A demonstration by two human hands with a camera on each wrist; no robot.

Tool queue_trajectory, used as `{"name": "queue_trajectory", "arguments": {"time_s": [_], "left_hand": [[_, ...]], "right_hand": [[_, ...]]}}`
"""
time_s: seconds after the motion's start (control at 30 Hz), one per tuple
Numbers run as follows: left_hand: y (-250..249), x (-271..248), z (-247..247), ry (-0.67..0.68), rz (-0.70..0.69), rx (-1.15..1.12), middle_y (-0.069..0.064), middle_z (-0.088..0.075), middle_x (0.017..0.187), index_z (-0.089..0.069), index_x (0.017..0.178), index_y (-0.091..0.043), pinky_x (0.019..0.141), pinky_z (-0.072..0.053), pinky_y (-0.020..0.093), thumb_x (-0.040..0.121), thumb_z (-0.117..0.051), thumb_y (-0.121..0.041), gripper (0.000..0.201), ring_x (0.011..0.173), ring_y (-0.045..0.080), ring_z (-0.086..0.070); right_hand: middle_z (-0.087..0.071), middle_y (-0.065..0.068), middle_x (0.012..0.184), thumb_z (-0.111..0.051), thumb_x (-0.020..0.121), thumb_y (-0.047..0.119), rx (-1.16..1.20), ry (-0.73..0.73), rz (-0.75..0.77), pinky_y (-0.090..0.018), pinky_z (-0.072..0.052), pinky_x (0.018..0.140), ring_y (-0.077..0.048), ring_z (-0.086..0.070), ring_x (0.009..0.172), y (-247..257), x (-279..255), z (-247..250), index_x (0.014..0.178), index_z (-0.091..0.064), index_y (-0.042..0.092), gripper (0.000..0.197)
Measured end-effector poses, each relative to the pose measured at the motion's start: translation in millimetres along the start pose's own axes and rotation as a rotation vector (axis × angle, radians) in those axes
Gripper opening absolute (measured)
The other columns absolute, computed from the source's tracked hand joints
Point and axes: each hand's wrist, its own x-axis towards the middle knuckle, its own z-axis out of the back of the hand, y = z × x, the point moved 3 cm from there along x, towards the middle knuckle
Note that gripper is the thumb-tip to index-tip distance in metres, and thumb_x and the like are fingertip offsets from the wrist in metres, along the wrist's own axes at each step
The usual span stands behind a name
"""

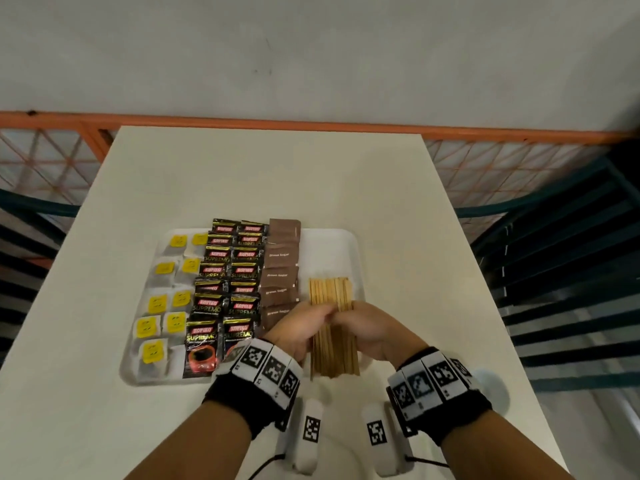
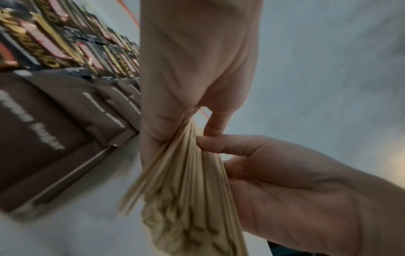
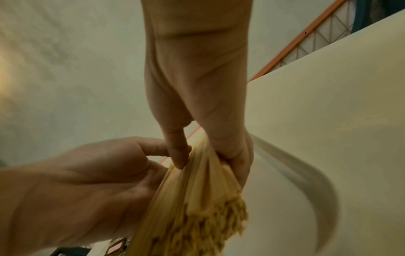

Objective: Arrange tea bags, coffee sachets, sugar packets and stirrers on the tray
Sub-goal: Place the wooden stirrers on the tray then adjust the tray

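Observation:
A white tray (image 1: pixel 341 242) lies on the table. On it, from left to right, are tea bags with yellow tags (image 1: pixel 162 306), black coffee sachets (image 1: pixel 228 282) and brown sugar packets (image 1: pixel 280 271). A bundle of wooden stirrers (image 1: pixel 330 292) lies lengthwise over the tray's right part. My left hand (image 1: pixel 301 327) and right hand (image 1: pixel 367 327) both grip the bundle around its middle, from either side. In the left wrist view the stirrers (image 2: pixel 186 181) fan out below the fingers, next to the sugar packets (image 2: pixel 54 129). The right wrist view shows the stirrers (image 3: pixel 197 199) above the tray rim (image 3: pixel 306 173).
The white table (image 1: pixel 270 181) stretches beyond the tray to an orange railing (image 1: pixel 311 124). Dark slatted chairs (image 1: pixel 561 271) stand on both sides. The tray's far right corner behind the stirrers is bare.

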Motion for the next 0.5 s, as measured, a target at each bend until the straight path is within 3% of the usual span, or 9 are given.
{"name": "queue_trajectory", "arguments": {"time_s": [0.03, 0.1, 0.2, 0.27, 0.4, 0.5], "left_hand": [[-4.3, 2.7, -0.4, -0.030, -0.014, 0.040, 0.004, -0.064, 0.087, -0.061, 0.114, -0.005, 0.059, -0.045, 0.022, 0.096, -0.046, -0.024, 0.030, 0.076, 0.013, -0.060], [-9.8, 10.9, -1.9, -0.064, -0.029, 0.071, 0.007, -0.065, 0.093, -0.061, 0.113, -0.005, 0.062, -0.047, 0.024, 0.095, -0.047, -0.021, 0.028, 0.080, 0.017, -0.061], [-14.1, 19.3, -1.0, -0.109, -0.041, 0.104, 0.009, -0.067, 0.102, -0.061, 0.111, -0.009, 0.089, -0.050, 0.039, 0.092, -0.047, -0.022, 0.027, 0.095, 0.024, -0.063], [-17.5, 24.8, -0.2, -0.113, -0.071, 0.145, 0.010, -0.067, 0.104, -0.062, 0.109, -0.012, 0.094, -0.048, 0.045, 0.091, -0.047, -0.022, 0.026, 0.099, 0.026, -0.062], [-25.5, 26.0, 1.5, -0.131, -0.134, 0.234, 0.011, -0.067, 0.102, -0.063, 0.091, -0.017, 0.092, -0.050, 0.044, 0.092, -0.046, -0.017, 0.017, 0.098, 0.027, -0.063], [-25.7, 26.5, 3.9, -0.167, -0.144, 0.285, 0.012, -0.067, 0.101, -0.063, 0.100, -0.010, 0.083, -0.053, 0.038, 0.091, -0.043, -0.011, 0.021, 0.095, 0.027, -0.063]], "right_hand": [[-0.061, -0.021, 0.117, -0.048, 0.088, 0.001, -0.015, -0.019, 0.013, -0.047, -0.045, 0.100, -0.033, -0.059, 0.109, 2.2, 4.3, 2.2, 0.111, -0.060, 0.004, 0.026], [-0.061, -0.020, 0.116, -0.048, 0.089, 0.001, -0.058, -0.049, 0.037, -0.044, -0.046, 0.099, -0.032, -0.058, 0.110, 5.5, 11.6, 6.9, 0.116, -0.058, 0.004, 0.029], [-0.063, -0.014, 0.111, -0.050, 0.090, 0.010, -0.108, -0.077, 0.070, -0.040, -0.050, 0.094, -0.028, -0.059, 0.105, 10.2, 18.3, 9.6, 0.112, -0.059, 0.011, 0.024], [-0.064, -0.011, 0.109, -0.051, 0.089, 0.014, -0.150, -0.109, 0.093, -0.037, -0.050, 0.091, -0.025, -0.060, 0.102, 13.4, 21.9, 12.1, 0.106, -0.061, 0.014, 0.020], [-0.066, -0.009, 0.103, -0.054, 0.085, 0.017, -0.249, -0.211, 0.099, -0.030, -0.052, 0.080, -0.023, -0.062, 0.094, 17.9, 26.5, 18.8, 0.107, -0.064, 0.013, 0.025], [-0.067, -0.010, 0.101, -0.055, 0.083, 0.016, -0.297, -0.236, 0.083, -0.031, -0.053, 0.078, -0.023, -0.063, 0.092, 19.3, 29.5, 21.8, 0.103, -0.064, 0.010, 0.023]]}}
